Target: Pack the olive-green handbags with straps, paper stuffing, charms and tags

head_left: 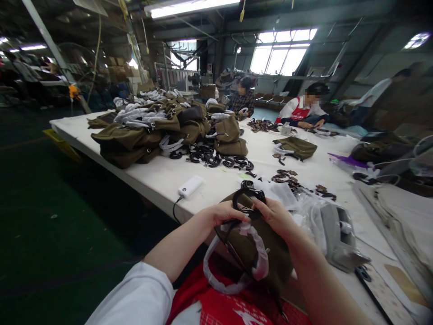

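An olive-green handbag (pixel 267 246) lies across my lap against the table edge, its looped handle (pixel 262 257) wrapped in pale plastic. At the bag's top end is a coiled black strap (pixel 239 195) with a metal clip. My left hand (pixel 230 213) is closed on the strap's near left side, thumb pointing toward the clip. From the right, my right hand (pixel 270 214) pinches the same strap near the clip, its other fingers partly hidden behind the bag. Just beyond the hands sits another small black coil (pixel 247 184).
A large pile of olive bags (pixel 135 140) covers the table's left side, with black strap coils (pixel 213 159) before it. A white power bank (pixel 191 186) lies near the edge. To the right stand a grey tape dispenser (pixel 338 234) and a phone (pixel 363 273). Co-workers (pixel 301 110) sit across.
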`<action>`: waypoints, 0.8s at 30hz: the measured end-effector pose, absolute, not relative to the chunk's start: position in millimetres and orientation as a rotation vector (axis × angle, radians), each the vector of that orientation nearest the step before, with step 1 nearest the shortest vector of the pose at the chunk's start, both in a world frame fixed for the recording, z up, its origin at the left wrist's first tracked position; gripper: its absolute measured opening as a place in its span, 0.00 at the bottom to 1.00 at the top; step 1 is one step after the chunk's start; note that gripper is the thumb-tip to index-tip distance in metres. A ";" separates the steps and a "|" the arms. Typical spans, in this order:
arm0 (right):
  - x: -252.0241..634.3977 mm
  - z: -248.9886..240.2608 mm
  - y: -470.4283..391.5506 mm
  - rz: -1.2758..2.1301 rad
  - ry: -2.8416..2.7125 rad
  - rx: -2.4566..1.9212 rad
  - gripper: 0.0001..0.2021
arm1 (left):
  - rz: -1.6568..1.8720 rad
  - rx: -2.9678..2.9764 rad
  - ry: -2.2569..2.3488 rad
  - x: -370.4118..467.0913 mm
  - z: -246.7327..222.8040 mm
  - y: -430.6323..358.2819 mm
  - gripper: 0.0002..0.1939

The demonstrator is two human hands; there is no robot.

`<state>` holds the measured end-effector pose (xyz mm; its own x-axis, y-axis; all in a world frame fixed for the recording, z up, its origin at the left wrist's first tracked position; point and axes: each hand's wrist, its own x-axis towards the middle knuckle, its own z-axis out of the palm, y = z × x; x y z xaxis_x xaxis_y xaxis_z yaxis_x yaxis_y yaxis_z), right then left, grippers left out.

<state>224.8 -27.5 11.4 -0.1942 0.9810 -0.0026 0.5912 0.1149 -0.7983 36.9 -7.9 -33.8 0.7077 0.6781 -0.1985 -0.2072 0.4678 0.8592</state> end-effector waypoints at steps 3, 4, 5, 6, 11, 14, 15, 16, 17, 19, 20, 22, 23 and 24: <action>225.8 15.7 -28.3 1.003 -1.926 -1.495 0.25 | 0.528 0.985 0.579 30.7 -40.6 -7.0 0.17; 226.4 16.5 -28.2 1.015 -1.956 -1.485 0.25 | 0.516 1.000 0.589 28.9 -42.8 -6.8 0.16; 227.3 16.9 -27.9 1.028 -1.983 -1.477 0.25 | 0.504 1.015 0.598 27.1 -44.7 -6.6 0.16; 228.4 16.6 -27.3 1.050 -2.001 -1.469 0.24 | 0.496 1.030 0.605 25.5 -46.3 -6.3 0.16; 236.2 5.6 -18.6 1.253 -1.930 -1.463 0.24 | 0.461 1.089 0.656 19.1 -50.5 -5.2 0.18; 239.0 -4.7 -10.3 1.331 -1.814 -1.530 0.24 | 0.504 1.049 0.727 19.8 -51.7 -6.2 0.21; 238.9 -7.4 -8.1 1.362 -1.784 -1.563 0.25 | 0.529 1.027 0.745 21.2 -52.3 -7.0 0.23; 238.2 -8.9 -6.9 1.385 -1.768 -1.588 0.25 | 0.554 1.009 0.763 23.2 -53.1 -8.1 0.24; 237.1 -9.1 -7.0 1.381 -1.767 -1.601 0.25 | 0.583 0.992 0.782 25.6 -54.0 -9.3 0.25; 234.0 -4.9 -13.2 1.157 -1.777 -1.618 0.24 | 0.642 0.950 0.826 30.8 -56.1 -11.7 0.25; 232.0 -0.7 -19.9 0.934 -1.758 -1.627 0.23 | 0.677 0.921 0.852 33.1 -57.1 -12.8 0.25; 227.2 9.6 -39.8 0.470 -1.705 -1.599 0.21 | 0.754 0.844 0.890 36.6 -59.1 -14.4 0.24; 224.0 14.6 -52.0 0.330 -1.742 -1.547 0.20 | 0.792 0.802 0.906 37.8 -59.9 -14.8 0.24; 220.2 18.5 -64.4 0.265 -1.846 -1.471 0.18 | 0.825 0.760 0.925 38.8 -60.6 -15.0 0.24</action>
